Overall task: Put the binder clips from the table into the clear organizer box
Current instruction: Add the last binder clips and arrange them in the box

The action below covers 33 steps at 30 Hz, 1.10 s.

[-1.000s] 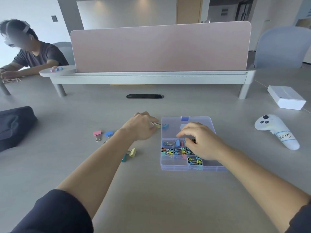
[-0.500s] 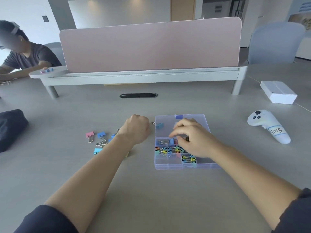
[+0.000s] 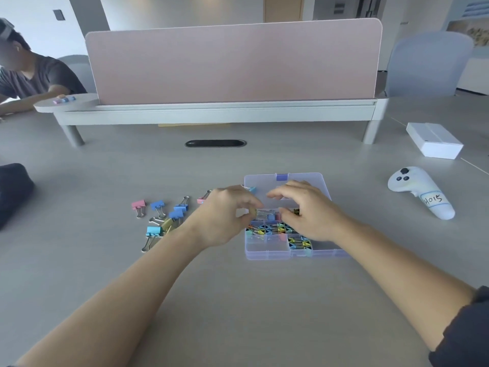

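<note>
Left hand (image 3: 225, 215) holds binder clip (image 3: 252, 213) over organizer box (image 3: 267, 252) beside right hand (image 3: 309, 210)

On the grey laminate table (image 3: 238, 300), the clear plastic organizer box (image 3: 267, 254) lies central, with clips in its compartments. Loose coloured metal binder clips (image 3: 169, 215) lie at its 9 o'clock, a white handheld controller (image 3: 420, 192) at 3, a white cardboard box (image 3: 434, 140) at 2, and a pink fabric divider panel (image 3: 232, 62) behind at 12.

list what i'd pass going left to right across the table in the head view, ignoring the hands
dark bag → pink binder clip → clear organizer box → white controller
</note>
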Motion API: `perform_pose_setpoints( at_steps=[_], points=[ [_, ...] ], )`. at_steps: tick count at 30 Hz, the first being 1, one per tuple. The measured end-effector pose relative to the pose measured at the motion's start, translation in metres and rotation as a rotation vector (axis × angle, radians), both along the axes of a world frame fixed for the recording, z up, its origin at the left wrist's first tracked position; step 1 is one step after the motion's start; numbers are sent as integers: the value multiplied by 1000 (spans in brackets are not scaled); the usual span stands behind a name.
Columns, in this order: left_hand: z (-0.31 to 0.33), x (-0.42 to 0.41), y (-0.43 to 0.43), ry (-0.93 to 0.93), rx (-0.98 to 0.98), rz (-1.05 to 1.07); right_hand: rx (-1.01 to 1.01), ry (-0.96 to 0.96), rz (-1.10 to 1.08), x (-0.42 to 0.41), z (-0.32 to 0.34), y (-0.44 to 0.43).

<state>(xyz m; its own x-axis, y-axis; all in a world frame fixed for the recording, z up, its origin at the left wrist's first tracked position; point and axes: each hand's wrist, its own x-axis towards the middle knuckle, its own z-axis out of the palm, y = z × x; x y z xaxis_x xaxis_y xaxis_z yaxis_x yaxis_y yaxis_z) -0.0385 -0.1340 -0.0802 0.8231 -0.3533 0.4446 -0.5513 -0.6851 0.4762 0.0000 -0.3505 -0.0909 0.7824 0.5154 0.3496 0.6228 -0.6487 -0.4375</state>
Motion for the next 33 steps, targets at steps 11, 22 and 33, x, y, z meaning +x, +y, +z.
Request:
perform_pose_setpoints(
  at_steps=[11,22,33],
  points=[
    [0,-1,3,68,-37,-6,-23,24,-9,0,1,-1],
    [-5,-6,10,-96,215,-106,-31,-54,76,-2,2,0],
    [2,-2,17,-124,363,-152,-52,-57,65,-4,3,0]
  ],
)
